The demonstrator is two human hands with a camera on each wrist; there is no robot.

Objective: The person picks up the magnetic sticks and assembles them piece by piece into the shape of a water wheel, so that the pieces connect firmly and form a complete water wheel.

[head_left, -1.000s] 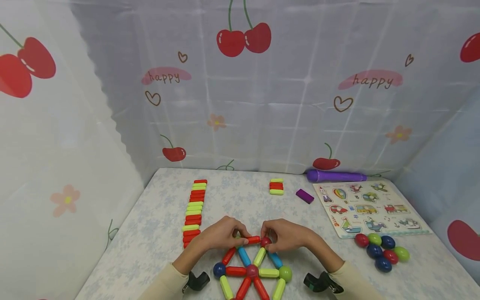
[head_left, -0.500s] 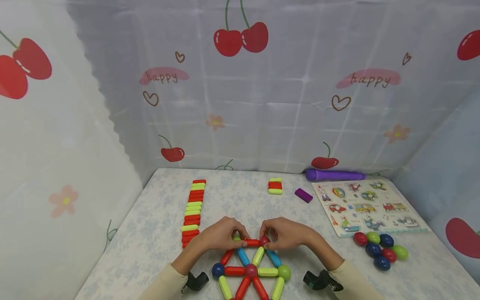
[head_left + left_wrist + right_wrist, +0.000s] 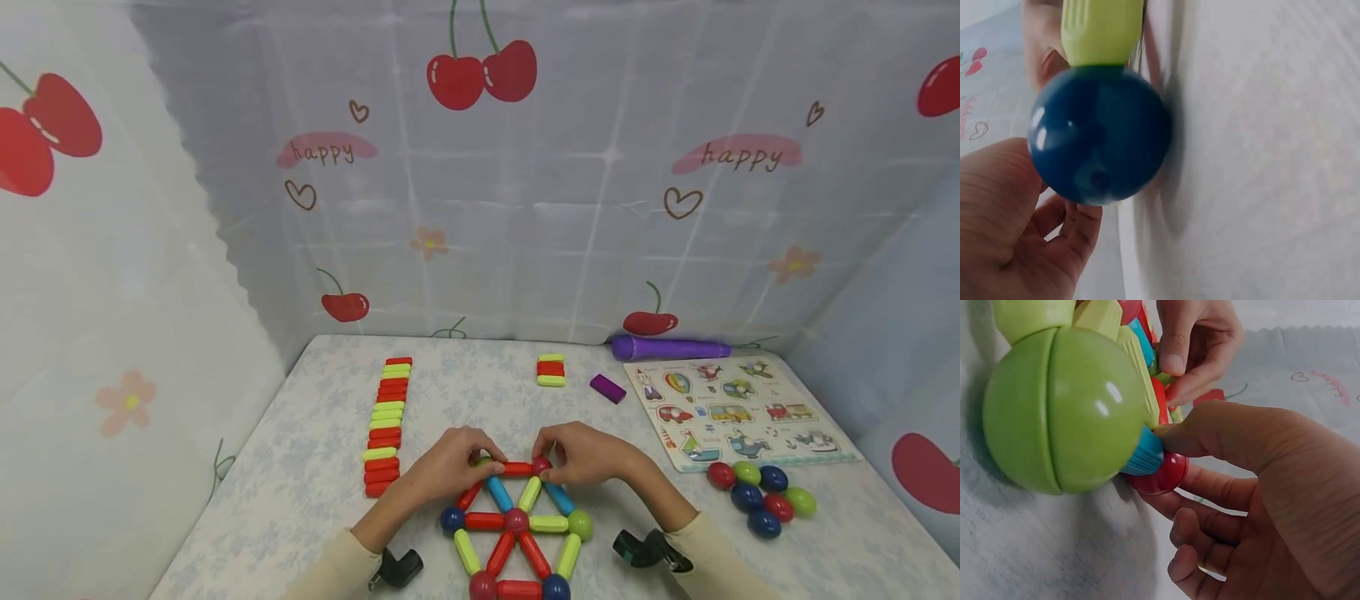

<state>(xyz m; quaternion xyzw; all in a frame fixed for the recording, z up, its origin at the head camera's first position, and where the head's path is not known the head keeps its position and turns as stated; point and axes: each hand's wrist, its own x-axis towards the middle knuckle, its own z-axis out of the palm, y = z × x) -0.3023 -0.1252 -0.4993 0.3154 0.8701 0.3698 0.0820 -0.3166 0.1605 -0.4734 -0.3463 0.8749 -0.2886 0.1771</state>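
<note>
A flat frame of magnetic rods and balls (image 3: 516, 522) lies on the table near me. At its top a red rod (image 3: 517, 468) runs between my two hands. My left hand (image 3: 480, 465) pinches the rod's left end, where a small green ball (image 3: 484, 460) peeps out. My right hand (image 3: 546, 470) pinches the red ball (image 3: 540, 465) at the rod's right end; thumb and fingers curl round that red ball (image 3: 1163, 476) in the right wrist view. A green ball (image 3: 1066, 409) fills the right wrist view. A blue ball (image 3: 1099, 134) with a green rod (image 3: 1102, 28) fills the left wrist view.
A long row of red and green rods (image 3: 386, 425) lies to the left. A small rod stack (image 3: 551, 370), a purple block (image 3: 607, 388) and a purple cylinder (image 3: 671, 348) sit at the back. A picture puzzle board (image 3: 731, 412) and several loose balls (image 3: 761, 496) lie right. Cherry-print curtains enclose the table.
Both hands have stayed on the ends of the top red rod. The view has tilted down, so the frame's lowest balls and rod now show.
</note>
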